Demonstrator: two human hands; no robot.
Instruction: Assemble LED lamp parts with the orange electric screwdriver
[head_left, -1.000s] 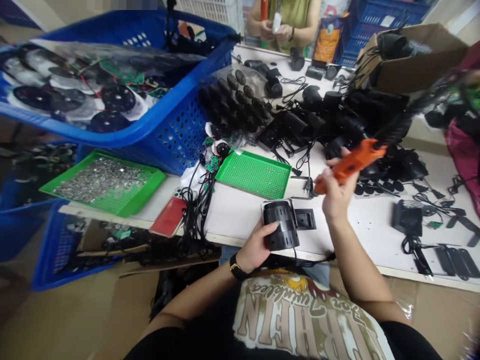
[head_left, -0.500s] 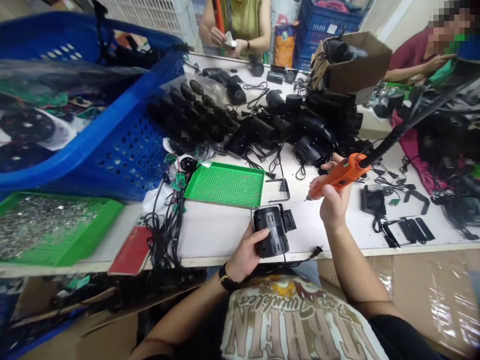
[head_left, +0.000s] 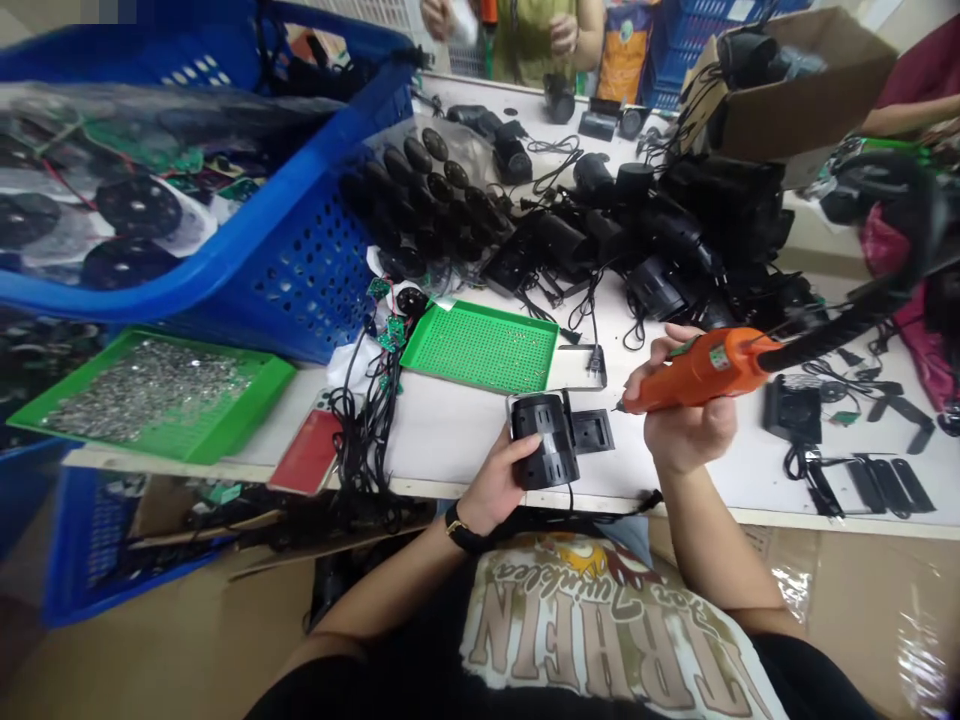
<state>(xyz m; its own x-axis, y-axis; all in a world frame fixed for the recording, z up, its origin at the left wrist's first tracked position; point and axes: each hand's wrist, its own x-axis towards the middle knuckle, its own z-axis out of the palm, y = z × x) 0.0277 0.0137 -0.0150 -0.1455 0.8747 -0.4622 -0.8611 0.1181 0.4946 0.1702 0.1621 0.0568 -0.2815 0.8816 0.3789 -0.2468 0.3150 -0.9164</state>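
Note:
My left hand [head_left: 496,480] is wrapped round a black cylindrical housing [head_left: 546,445] with slotted sides, held over the front of the table. A flat black bracket [head_left: 592,431] sticks out from its right side, and a cord hangs below it. In my right hand [head_left: 682,420] is an orange electric screwdriver [head_left: 701,370], its tip pointing left toward the housing but apart from it. A black cable runs from the screwdriver's rear to the upper right. Beyond the housing lies a green perforated tray [head_left: 480,348] with small screws at its right end.
A large blue basket [head_left: 300,290] of speakers and circuit boards stands at left. Near it are a green tray [head_left: 240,435] of metal screws, a red phone [head_left: 306,455] and black cables [head_left: 367,440]. Black housings [head_left: 570,240] crowd the back. A co-worker [head_left: 529,40] stands across the table.
My view has shifted, so the table's things appear moved. The screwdriver has turned more level, with its body showing more. Both hands keep their hold. The co-worker's hands have moved apart.

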